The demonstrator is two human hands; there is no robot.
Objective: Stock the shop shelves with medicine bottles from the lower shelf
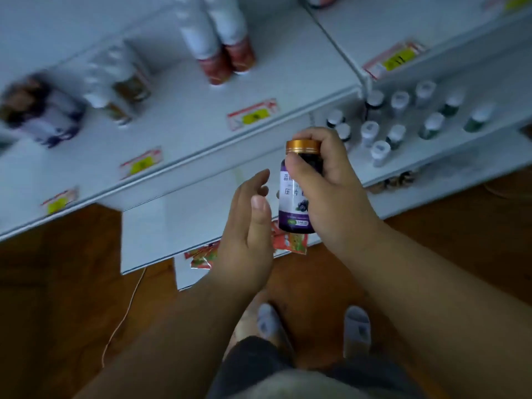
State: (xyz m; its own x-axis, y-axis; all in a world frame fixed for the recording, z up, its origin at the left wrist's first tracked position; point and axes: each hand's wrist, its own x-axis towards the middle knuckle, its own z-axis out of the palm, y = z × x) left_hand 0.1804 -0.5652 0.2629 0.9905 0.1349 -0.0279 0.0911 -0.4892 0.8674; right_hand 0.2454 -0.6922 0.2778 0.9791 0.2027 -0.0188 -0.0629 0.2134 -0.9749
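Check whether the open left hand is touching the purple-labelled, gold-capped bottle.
Apart. The head view shows shelf between the left hand and the bottle, which only the right hand grips.

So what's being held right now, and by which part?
The right hand holds a purple-labelled bottle upright, fingers wrapped round its neck just under the gold cap. The left hand is open beside it, holding nothing.

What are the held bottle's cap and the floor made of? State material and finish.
Cap of the bottle in the right hand: looks like brushed gold metal or metallised plastic, ribbed, with a dull sheen. Floor: seemingly wood, reddish-brown and smooth.
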